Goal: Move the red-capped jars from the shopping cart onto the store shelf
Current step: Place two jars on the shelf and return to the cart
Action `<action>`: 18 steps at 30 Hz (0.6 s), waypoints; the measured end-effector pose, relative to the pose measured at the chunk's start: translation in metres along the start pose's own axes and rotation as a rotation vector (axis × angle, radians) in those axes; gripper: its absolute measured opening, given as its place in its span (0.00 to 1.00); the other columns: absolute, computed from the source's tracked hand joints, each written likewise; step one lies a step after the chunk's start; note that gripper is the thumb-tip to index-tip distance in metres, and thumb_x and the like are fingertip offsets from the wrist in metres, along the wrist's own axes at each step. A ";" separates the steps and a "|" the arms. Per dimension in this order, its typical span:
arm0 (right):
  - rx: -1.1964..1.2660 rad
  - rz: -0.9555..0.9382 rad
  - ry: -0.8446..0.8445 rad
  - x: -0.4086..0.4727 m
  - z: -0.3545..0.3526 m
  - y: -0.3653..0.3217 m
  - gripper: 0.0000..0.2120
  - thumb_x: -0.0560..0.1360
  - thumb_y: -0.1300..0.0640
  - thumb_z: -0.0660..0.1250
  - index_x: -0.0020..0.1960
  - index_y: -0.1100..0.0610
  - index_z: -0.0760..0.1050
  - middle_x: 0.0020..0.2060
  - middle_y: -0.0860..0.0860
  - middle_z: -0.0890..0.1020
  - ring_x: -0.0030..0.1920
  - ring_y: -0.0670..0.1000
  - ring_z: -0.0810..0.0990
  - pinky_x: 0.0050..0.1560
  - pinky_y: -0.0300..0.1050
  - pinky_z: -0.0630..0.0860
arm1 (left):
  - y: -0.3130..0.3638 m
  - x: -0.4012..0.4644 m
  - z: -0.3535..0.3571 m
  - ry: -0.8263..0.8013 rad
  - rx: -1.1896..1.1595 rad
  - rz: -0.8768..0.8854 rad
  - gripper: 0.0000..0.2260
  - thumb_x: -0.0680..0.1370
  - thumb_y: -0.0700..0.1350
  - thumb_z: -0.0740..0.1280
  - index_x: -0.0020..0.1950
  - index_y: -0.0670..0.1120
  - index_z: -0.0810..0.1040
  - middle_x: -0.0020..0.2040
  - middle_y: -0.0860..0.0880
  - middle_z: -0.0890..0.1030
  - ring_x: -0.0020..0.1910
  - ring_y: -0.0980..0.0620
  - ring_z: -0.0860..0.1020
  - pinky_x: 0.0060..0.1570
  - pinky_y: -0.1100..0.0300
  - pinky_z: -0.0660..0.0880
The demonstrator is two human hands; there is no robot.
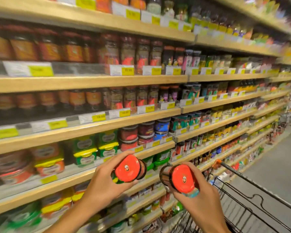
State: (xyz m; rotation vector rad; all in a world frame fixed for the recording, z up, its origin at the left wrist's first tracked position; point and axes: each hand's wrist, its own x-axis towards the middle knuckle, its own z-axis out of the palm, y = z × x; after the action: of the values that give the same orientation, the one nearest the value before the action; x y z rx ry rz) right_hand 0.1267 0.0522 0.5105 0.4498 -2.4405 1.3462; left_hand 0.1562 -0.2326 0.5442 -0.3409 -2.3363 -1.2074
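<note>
Shelves [94,81] stocked with jars fill the aisle; left hand [101,180] and right hand [200,190] each grip 1 red-capped jar [129,168].

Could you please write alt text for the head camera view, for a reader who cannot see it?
A person's left hand and right hand each hold a red-capped jar, caps toward the camera, before wooden store shelves stocked with jars. A wire shopping cart stands at lower right.

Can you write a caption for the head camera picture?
Left hand and right hand each hold a red-capped jar between shopping cart and store shelf.
</note>
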 end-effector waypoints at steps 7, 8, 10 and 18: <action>-0.092 -0.216 -0.005 0.003 -0.007 -0.025 0.43 0.56 0.40 0.83 0.67 0.29 0.67 0.47 0.28 0.81 0.45 0.32 0.80 0.45 0.19 0.70 | 0.036 -0.026 -0.030 0.110 0.115 -0.026 0.37 0.65 0.46 0.83 0.67 0.68 0.72 0.65 0.68 0.75 0.66 0.67 0.72 0.58 0.73 0.73; -0.074 -0.236 -0.016 0.005 -0.008 -0.030 0.43 0.56 0.40 0.83 0.67 0.29 0.68 0.50 0.26 0.79 0.46 0.29 0.79 0.44 0.18 0.69 | 0.042 -0.031 -0.034 0.125 0.138 -0.028 0.37 0.65 0.46 0.83 0.67 0.69 0.72 0.65 0.68 0.75 0.66 0.67 0.72 0.57 0.72 0.74; -0.058 -0.283 -0.021 0.006 -0.008 -0.041 0.43 0.55 0.39 0.83 0.66 0.30 0.68 0.54 0.23 0.76 0.49 0.26 0.77 0.46 0.17 0.69 | 0.052 -0.041 -0.045 0.154 0.163 -0.033 0.38 0.66 0.45 0.83 0.68 0.69 0.71 0.65 0.68 0.74 0.66 0.67 0.72 0.58 0.69 0.75; 0.091 -0.412 -0.040 0.010 0.018 -0.092 0.41 0.54 0.35 0.79 0.63 0.23 0.66 0.52 0.22 0.76 0.50 0.26 0.76 0.47 0.18 0.69 | 0.079 -0.079 -0.099 0.286 0.273 -0.029 0.38 0.64 0.48 0.84 0.68 0.68 0.71 0.65 0.66 0.76 0.66 0.64 0.74 0.56 0.73 0.73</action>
State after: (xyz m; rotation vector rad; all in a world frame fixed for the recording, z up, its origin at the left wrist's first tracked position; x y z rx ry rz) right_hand 0.1541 -0.0111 0.5750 0.9499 -2.1608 1.2767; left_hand 0.2868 -0.2679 0.6063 -0.0368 -2.2207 -0.8680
